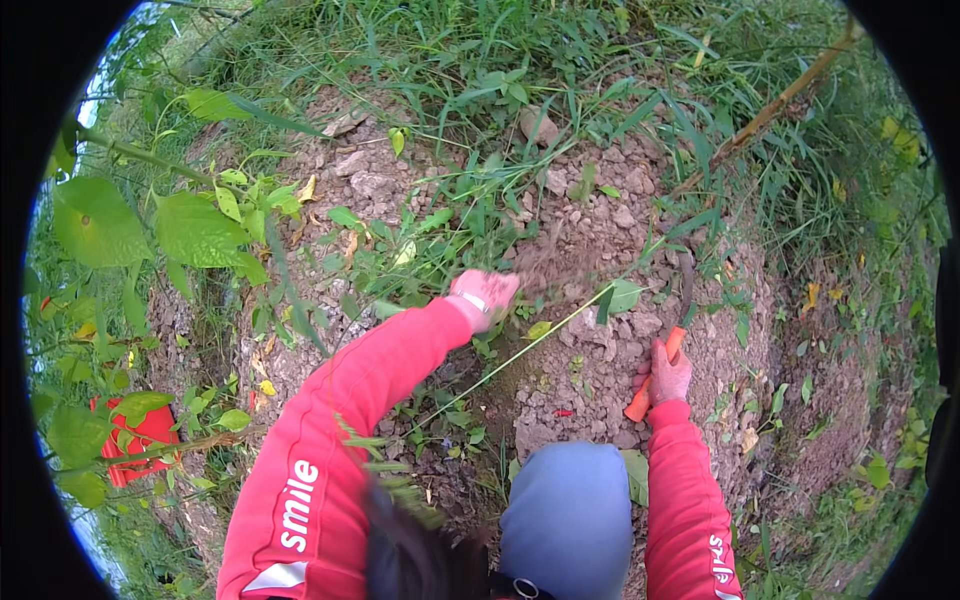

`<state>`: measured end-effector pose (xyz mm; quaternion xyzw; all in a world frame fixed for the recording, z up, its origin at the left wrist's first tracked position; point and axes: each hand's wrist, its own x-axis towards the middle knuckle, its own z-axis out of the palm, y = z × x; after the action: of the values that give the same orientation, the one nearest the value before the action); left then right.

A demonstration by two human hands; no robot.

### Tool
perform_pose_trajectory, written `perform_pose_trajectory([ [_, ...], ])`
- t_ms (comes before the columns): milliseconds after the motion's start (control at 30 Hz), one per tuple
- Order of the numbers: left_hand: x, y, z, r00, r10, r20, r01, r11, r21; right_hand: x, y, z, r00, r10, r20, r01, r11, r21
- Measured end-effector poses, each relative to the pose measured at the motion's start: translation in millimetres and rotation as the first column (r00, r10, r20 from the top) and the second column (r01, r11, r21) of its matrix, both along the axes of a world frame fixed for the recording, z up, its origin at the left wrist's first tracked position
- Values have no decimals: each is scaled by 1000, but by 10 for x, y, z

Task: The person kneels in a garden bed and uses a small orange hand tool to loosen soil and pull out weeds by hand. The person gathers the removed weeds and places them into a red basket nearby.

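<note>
My right hand is closed around the orange handle of a sickle; its curved dark blade points away from me, low over the cloddy soil. To the left, my left hand is at a blurred clump of roots and stems, beside green weeds. Blur hides its fingers, so whether they grip the clump cannot be told. A long pale grass stem runs slantwise between the two hands.
A red plastic container stands at the far left behind leaves. Leafy branches reach in from the left. A brown woody stem slants across the upper right. Dense grass grows along the top, near a stone.
</note>
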<state>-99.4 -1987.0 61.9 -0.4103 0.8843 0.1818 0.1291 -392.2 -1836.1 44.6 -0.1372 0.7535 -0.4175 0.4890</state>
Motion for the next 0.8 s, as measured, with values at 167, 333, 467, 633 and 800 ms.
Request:
perform_pose_trajectory([
  [167,131,286,29,986,-157,48,153,984,88,65,-24,69,999,37,4,-37,999,-29],
  [333,675,311,118,945,-189,267,137,970,202,113,-70,165,999,33,-8,-33,999,24],
  [467,1075,80,210,975,-77,207,88,995,-44,13,-1,41,1000,20,-24,-20,1000,-9],
  [633,441,-46,200,962,-247,112,251,968,-23,73,-44,109,1000,21,-20,-20,1000,23],
  [800,-76,-568,-84,976,-191,104,205,969,-140,56,-31,111,1000,1,-3,-1,1000,12],
])
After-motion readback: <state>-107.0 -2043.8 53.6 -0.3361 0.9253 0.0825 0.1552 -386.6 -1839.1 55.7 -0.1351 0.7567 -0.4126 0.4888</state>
